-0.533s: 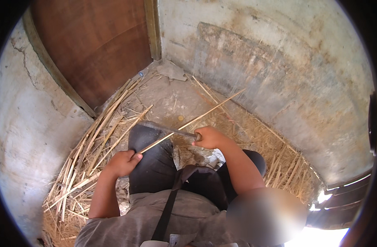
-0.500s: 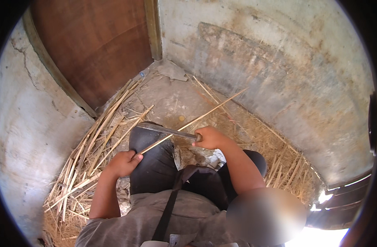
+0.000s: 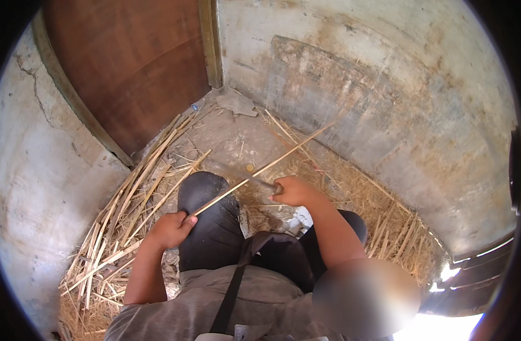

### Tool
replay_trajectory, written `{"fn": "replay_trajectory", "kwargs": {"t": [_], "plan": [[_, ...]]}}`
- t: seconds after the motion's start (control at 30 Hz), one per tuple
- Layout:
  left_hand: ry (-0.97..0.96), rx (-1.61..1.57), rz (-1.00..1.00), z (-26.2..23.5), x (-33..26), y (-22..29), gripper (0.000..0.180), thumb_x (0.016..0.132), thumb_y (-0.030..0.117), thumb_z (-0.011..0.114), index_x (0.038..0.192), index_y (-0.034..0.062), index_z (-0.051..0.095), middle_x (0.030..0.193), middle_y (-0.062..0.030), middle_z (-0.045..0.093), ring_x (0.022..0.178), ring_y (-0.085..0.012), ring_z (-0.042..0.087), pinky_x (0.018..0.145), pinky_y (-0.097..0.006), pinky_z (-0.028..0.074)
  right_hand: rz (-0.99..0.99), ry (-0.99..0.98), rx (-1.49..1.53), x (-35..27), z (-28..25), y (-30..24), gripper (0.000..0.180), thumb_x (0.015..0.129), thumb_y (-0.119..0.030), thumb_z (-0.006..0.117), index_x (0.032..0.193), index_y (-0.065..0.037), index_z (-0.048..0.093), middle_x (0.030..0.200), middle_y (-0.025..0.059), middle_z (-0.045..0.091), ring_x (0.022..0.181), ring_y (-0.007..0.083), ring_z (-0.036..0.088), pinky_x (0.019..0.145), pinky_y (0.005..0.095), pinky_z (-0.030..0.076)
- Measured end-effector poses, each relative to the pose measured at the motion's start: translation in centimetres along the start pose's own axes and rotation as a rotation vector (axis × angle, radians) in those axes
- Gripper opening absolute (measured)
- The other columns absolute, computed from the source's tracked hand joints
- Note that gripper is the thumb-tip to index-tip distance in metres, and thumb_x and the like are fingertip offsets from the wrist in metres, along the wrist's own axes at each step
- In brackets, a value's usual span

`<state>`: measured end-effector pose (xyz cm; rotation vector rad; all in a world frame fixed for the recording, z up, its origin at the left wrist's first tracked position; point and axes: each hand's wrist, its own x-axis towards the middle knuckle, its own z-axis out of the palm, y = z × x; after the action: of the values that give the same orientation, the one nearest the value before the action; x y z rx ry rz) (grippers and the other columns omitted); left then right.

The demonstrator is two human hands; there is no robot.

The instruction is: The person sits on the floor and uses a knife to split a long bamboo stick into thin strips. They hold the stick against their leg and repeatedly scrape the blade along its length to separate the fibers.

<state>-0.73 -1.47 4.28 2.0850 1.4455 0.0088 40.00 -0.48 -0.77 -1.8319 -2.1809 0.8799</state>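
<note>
My left hand (image 3: pixel 172 228) is closed round the near end of a long, thin, pale bamboo strip (image 3: pixel 263 169). The strip slants up and away to the right over my dark-trousered knee (image 3: pixel 206 196), its far tip close to the wall. In my right hand (image 3: pixel 293 191) is the handle of a knife (image 3: pixel 264 183). The blade points left and crosses the strip just beyond my knee. Motion smears the blade, so whether it touches the strip cannot be made out.
A pile of split bamboo strips (image 3: pixel 132 196) lies to the left beside the cracked wall (image 3: pixel 44 148). Shavings and short pieces (image 3: pixel 399 233) cover the floor on the right. Ahead stand a brown door (image 3: pixel 130 62) and a stained wall (image 3: pixel 374 102); a flat grey piece (image 3: pixel 236 104) lies near their corner.
The knife has moved a little farther along the strip, away from my left hand, and its blade is now blurred. My left hand keeps its hold on the strip.
</note>
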Motion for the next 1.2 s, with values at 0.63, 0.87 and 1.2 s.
{"fn": "replay_trajectory", "kwargs": {"t": [0.63, 0.87, 1.2], "plan": [[-0.014, -0.008, 0.02, -0.2, 0.2, -0.7, 0.058, 0.102, 0.054, 0.051, 0.09, -0.0012, 0.065, 0.088, -0.0273, 0.068, 0.089, -0.0473, 0.065, 0.08, -0.051, 0.049, -0.041, 0.019, -0.016, 0.1, 0.2, -0.7, 0.065, 0.081, -0.047, 0.079, 0.123, 0.001, 0.066, 0.103, 0.0224, 0.073, 0.098, 0.0379, 0.07, 0.084, 0.0473, 0.054], [0.016, -0.036, 0.077, 0.2, 0.5, -1.1, 0.057, 0.104, 0.052, 0.05, 0.09, -0.0014, 0.064, 0.087, -0.0273, 0.066, 0.087, -0.0458, 0.065, 0.078, -0.05, 0.049, 0.367, 0.22, 0.311, 0.4, -0.7, 3.7, 0.066, 0.083, -0.047, 0.079, 0.127, 0.0, 0.066, 0.096, 0.0205, 0.074, 0.092, 0.0297, 0.072, 0.08, 0.0447, 0.054], [0.037, 0.016, 0.046, 0.0, 0.0, -0.1, 0.057, 0.102, 0.053, 0.052, 0.088, -0.0012, 0.064, 0.085, -0.0279, 0.067, 0.087, -0.0482, 0.065, 0.078, -0.052, 0.05, -0.01, 0.063, -0.028, 0.4, 1.0, 0.5, 0.067, 0.081, -0.046, 0.079, 0.126, 0.001, 0.066, 0.104, 0.0242, 0.073, 0.099, 0.0372, 0.071, 0.086, 0.0481, 0.054]]}}
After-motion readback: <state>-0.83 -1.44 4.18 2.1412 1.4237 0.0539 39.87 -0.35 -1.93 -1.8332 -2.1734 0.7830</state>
